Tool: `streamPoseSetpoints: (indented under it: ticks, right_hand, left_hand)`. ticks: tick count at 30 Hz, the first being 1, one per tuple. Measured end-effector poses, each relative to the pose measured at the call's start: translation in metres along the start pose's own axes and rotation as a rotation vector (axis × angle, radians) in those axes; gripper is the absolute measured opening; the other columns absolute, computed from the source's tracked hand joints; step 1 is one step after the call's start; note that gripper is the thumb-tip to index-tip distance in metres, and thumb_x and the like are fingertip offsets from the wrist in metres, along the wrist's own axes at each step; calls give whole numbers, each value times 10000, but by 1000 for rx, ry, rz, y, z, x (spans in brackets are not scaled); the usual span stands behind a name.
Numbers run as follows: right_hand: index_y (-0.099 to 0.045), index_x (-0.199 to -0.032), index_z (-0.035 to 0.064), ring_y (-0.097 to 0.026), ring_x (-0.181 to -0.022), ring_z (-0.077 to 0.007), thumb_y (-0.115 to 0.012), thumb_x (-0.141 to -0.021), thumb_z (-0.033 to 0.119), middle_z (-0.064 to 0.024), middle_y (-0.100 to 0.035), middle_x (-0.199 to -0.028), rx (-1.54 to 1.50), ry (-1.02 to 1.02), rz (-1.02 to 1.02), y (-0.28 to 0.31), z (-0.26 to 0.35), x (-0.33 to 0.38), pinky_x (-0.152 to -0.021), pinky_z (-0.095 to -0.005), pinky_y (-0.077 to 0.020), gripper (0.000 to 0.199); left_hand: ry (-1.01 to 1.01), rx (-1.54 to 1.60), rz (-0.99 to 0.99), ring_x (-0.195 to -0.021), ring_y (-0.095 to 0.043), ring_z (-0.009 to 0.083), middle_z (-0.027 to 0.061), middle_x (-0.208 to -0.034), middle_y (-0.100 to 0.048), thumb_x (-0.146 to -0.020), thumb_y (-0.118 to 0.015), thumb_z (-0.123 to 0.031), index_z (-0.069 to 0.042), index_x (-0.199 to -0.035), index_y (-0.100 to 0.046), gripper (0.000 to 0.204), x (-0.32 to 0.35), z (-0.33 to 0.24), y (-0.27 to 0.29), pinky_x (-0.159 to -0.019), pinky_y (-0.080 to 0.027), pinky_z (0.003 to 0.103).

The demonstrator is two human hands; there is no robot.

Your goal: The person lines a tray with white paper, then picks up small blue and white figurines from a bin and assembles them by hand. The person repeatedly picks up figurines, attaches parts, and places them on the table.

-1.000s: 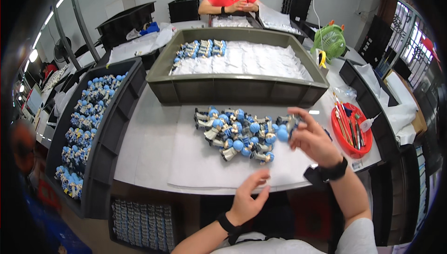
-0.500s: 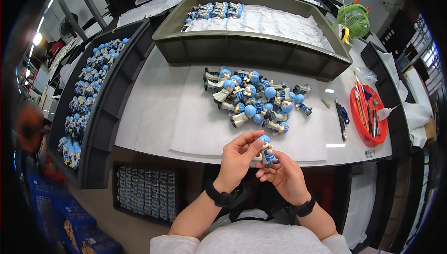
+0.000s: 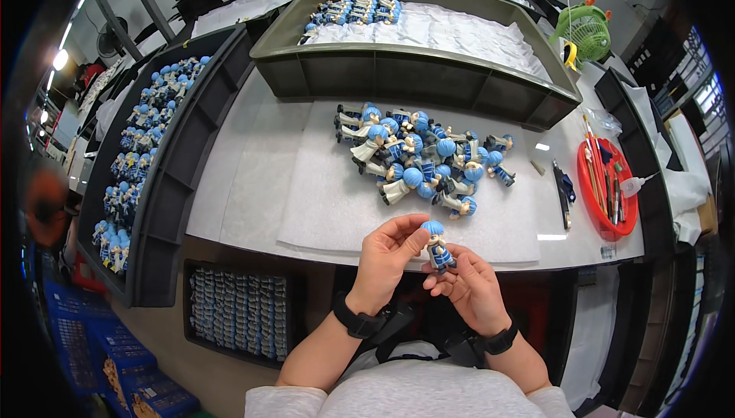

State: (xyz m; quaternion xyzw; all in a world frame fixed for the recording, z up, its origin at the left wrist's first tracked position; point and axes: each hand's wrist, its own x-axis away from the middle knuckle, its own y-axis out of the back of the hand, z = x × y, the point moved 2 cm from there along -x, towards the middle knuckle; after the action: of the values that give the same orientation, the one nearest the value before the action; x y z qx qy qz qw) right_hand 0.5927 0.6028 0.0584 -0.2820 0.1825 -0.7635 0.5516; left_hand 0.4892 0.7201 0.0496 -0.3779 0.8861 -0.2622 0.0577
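Note:
A small blue-haired figurine (image 3: 438, 249) stands upright between my hands, just over the table's front edge. My left hand (image 3: 387, 261) pinches it near the head with thumb and fingers. My right hand (image 3: 472, 284) grips its lower part by the feet, fingers curled. Beyond my hands, a heap of similar figurines (image 3: 426, 159) in blue, white and black lies jumbled on a white foam sheet (image 3: 321, 211). More of them lie in rows at the left end of the large grey-green tray (image 3: 406, 73), on white wrapping.
A black crate (image 3: 172, 211) of figurines stands at the left, another crate (image 3: 237, 315) of packed pieces below. On the right are a red basket (image 3: 629, 215) with brushes, a dark cutter-like tool (image 3: 564, 196) and a green fan (image 3: 586, 33).
The figurine has turned slightly in my fingers and shows more of its front and legs. Both hands keep nearly the same place. A person's hands at the far edge have gone from view.

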Motion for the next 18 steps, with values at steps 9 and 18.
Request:
streamPoseSetpoints:
  ticks: [9, 18]
  right_hand:
    - [-402, -1284, -57, -638, -892, -241, -300, -1024, 301, -227, -598, -1063, -126, -58, 62, 7, -8, -1, -777, -316, -530, 454]
    - [-498, -1253, 33, -619, -601, -115, -452, -988, 315, -87, -651, -747, 513, -74, -191, 20, 60, 26, -522, -217, -477, 390]
  left_hand:
    - [47, -122, 36, -925, -595, 110, 71, -1009, -634, -911, -600, -104, 24, -1206, -547, 326, 6, -5, -6, -814, -490, 251]
    - [30, -81, 22, -892, -633, 172, 91, -1018, -610, -944, -526, -95, 14, -1227, -500, 305, 7, 1, -11, -794, -530, 307]
